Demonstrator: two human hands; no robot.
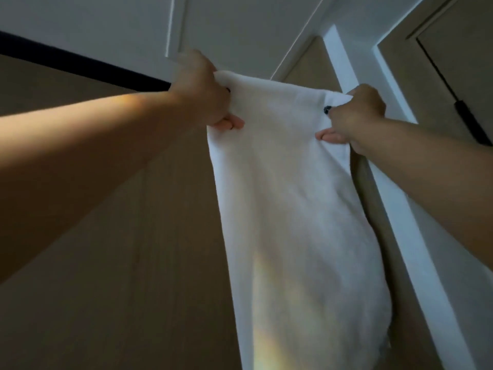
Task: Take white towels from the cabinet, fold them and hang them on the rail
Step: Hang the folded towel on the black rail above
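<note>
The camera looks steeply upward. A beige wall (80,263) with a faint wood-like grain fills the left and lower part of the view, dim apart from a soft rainbow-tinted patch of light low down. Above it runs a white ceiling (106,22) crossed by thin recessed lines. To the right stands a white door frame (400,214), catching cool bluish light. Beyond it sits a second beige panel (458,62) with a dark vertical bar handle (464,113) along its edge.

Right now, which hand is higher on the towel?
The left hand, gripping the towel at its top corner by the dark rail; the right hand grips lower.
</note>
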